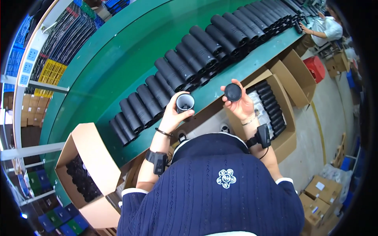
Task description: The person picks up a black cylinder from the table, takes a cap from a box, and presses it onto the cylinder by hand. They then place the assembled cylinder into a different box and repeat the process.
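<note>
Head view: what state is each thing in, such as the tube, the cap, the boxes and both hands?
Left hand: gripping the black tube.
Black tube: upright, open end up, uncapped.
Right hand: holding the round black cap.
Round black cap: off the tube.
Row of tubes: lying on the green bench.
Left carton: open, holding black parts.
Right carton: open, part filled.

One tube [184, 103], one cap [232, 92]
</note>
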